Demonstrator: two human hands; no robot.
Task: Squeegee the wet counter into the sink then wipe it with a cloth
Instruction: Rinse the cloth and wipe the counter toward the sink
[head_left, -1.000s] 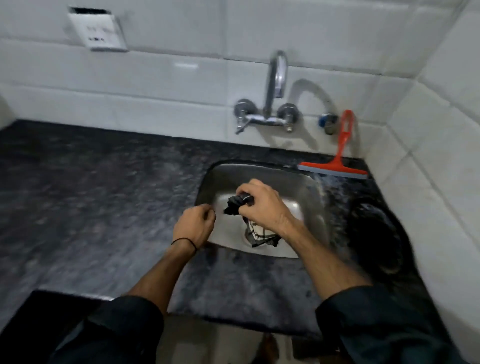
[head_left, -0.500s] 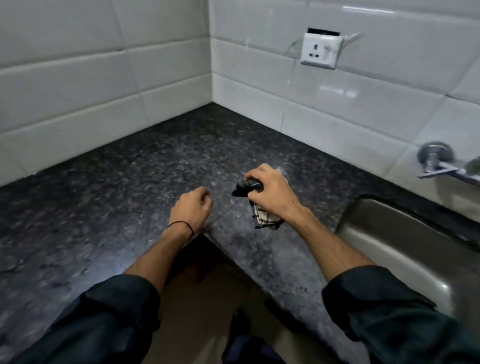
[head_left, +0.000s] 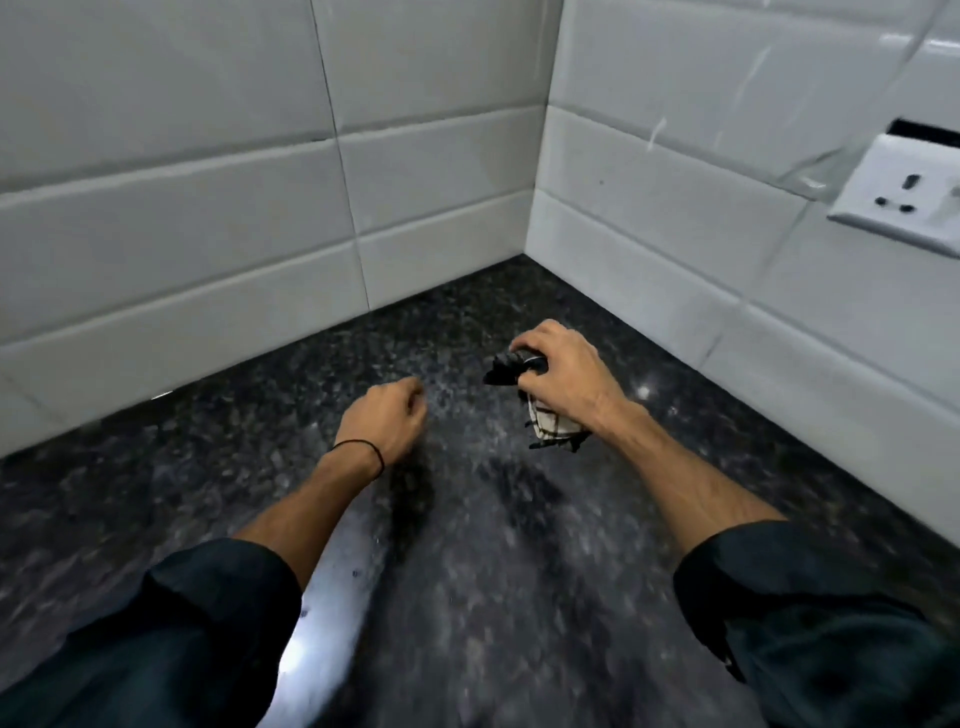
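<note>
While right hand (head_left: 563, 371) bunches checked cloth (head_left: 548, 426), speckled granite counter (head_left: 467, 571); glossy tiles (head_left: 208, 218)

Most of the cloth (head_left: 550, 426) is hidden inside the right hand (head_left: 563, 376). The wall socket (head_left: 904, 200) is cut off at the frame's right edge. The counter (head_left: 493, 597) at lower centre is blurred, perhaps wet.

The worktop (head_left: 467, 571) fills the lower part of the view and runs back into a corner at about 12 o'clock, where two tiled walls meet. One wall (head_left: 208, 208) stands behind it from 9 to 12 o'clock, the other wall (head_left: 701, 182) from 12 to 3 o'clock. A socket plate (head_left: 904, 195) sits on that second wall at 2 o'clock. Over the worktop near centre, the left hand (head_left: 387, 423) lies at 11 o'clock, the right hand (head_left: 561, 371) just beside it at 1 o'clock, with a cloth (head_left: 550, 423) in and under it.
</note>
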